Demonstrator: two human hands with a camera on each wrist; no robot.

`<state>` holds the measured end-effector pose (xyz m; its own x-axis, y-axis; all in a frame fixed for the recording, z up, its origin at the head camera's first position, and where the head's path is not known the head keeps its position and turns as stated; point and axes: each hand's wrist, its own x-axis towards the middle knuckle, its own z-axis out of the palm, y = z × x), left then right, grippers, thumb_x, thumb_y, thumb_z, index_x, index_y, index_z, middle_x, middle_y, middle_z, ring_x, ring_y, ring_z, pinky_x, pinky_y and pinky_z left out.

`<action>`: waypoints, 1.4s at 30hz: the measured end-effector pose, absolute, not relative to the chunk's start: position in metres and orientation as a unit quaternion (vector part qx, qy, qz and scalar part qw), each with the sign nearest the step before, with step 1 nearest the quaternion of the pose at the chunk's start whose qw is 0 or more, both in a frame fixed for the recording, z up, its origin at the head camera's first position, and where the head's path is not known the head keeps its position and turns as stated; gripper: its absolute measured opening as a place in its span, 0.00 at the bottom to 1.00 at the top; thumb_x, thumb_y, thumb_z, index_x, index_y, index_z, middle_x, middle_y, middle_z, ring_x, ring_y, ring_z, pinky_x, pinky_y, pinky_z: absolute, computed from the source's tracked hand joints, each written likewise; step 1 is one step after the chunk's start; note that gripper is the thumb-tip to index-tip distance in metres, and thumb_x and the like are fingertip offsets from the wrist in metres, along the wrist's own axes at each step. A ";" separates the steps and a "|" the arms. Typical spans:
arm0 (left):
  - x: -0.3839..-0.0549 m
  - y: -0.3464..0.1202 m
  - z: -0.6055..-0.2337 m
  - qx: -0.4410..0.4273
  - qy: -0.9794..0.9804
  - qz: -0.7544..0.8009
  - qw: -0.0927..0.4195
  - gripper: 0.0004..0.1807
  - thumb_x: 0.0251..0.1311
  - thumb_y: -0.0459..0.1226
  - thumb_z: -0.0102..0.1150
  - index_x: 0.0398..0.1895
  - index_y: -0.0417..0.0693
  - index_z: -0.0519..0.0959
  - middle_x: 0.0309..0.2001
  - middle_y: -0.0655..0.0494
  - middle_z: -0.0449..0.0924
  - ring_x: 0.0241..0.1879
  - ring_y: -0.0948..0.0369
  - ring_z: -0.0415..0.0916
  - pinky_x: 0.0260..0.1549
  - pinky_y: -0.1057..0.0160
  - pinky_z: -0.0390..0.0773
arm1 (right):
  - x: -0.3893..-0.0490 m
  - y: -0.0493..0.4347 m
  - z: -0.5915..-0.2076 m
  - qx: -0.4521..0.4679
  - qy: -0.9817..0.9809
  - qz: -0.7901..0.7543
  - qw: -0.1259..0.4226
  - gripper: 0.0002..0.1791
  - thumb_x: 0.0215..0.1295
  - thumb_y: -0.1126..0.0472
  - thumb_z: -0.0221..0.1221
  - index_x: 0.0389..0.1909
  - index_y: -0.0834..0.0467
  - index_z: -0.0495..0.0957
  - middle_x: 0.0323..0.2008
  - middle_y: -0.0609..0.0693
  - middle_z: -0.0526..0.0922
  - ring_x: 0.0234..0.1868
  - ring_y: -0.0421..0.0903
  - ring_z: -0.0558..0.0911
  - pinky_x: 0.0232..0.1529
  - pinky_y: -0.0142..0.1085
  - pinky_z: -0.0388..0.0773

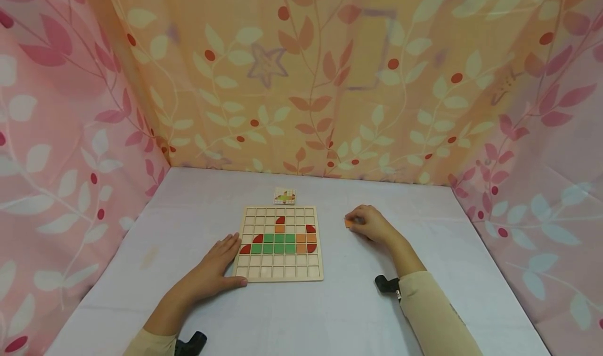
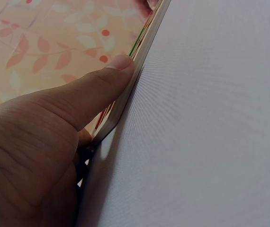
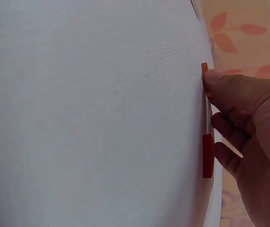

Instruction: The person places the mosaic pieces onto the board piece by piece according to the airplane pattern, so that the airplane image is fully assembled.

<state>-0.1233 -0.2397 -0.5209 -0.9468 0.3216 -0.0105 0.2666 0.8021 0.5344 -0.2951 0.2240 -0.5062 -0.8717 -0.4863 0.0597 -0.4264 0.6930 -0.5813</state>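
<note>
A square wooden grid board lies on the table, with red, orange and green tiles set in several of its cells. My left hand rests at its near left corner, fingers stretched along the left side. In the left wrist view, the thumb lies against the board's edge. Right of the board, my right hand pinches a small orange tile close over the table. The right wrist view has a red tile under the curled lower fingers; the hand hides it in the head view.
A small picture card with a coloured pattern lies just behind the board. White cloth covers the table. Leaf-patterned curtains enclose it at the back and both sides. A black wrist device sits at the right cuff.
</note>
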 end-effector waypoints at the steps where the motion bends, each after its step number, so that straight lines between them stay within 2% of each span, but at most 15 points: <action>1: -0.124 -0.240 -0.521 0.156 0.948 0.272 0.050 0.63 0.51 0.65 0.71 0.81 0.40 0.54 0.83 0.47 0.48 0.82 0.46 0.42 0.78 0.39 0.46 | -0.295 0.224 -0.507 -0.251 0.920 -0.298 0.047 0.14 0.63 0.63 0.70 0.50 0.55 0.87 0.50 0.51 0.85 0.58 0.55 0.78 0.66 0.55 0.71; 6: -0.124 -0.239 -0.521 0.158 0.949 0.270 0.052 0.63 0.51 0.65 0.71 0.81 0.40 0.54 0.83 0.47 0.48 0.82 0.46 0.42 0.78 0.39 0.46 | -0.293 0.224 -0.507 -0.260 0.925 -0.276 0.037 0.13 0.64 0.64 0.68 0.49 0.55 0.88 0.48 0.50 0.85 0.55 0.54 0.78 0.63 0.54 0.72; 17: -0.124 -0.239 -0.522 0.159 0.949 0.266 0.051 0.63 0.51 0.65 0.70 0.81 0.41 0.54 0.83 0.47 0.48 0.82 0.46 0.42 0.78 0.39 0.46 | -0.289 0.218 -0.502 -0.258 0.931 -0.257 0.012 0.12 0.66 0.60 0.69 0.49 0.55 0.88 0.43 0.48 0.84 0.51 0.51 0.78 0.58 0.52 0.74; 28: -0.125 -0.241 -0.524 0.159 0.949 0.268 0.048 0.63 0.50 0.66 0.70 0.81 0.41 0.54 0.83 0.47 0.47 0.82 0.46 0.42 0.77 0.39 0.46 | -0.277 0.201 -0.478 -0.234 0.925 -0.298 0.018 0.14 0.66 0.61 0.66 0.52 0.53 0.87 0.45 0.47 0.85 0.54 0.51 0.78 0.64 0.53 0.73; 42: -0.125 -0.242 -0.525 0.162 0.950 0.264 0.047 0.63 0.51 0.67 0.69 0.81 0.42 0.54 0.83 0.47 0.47 0.82 0.46 0.42 0.77 0.39 0.47 | -0.248 0.157 -0.456 -0.270 0.913 -0.306 -0.015 0.12 0.65 0.56 0.70 0.49 0.46 0.87 0.43 0.38 0.84 0.55 0.45 0.77 0.62 0.48 0.76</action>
<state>-0.1253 -0.2422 -0.5253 -0.9430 0.3327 -0.0042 0.2827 0.8078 0.5172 -0.2484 0.1572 -0.4559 -0.8538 -0.4837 0.1922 -0.5018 0.6669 -0.5509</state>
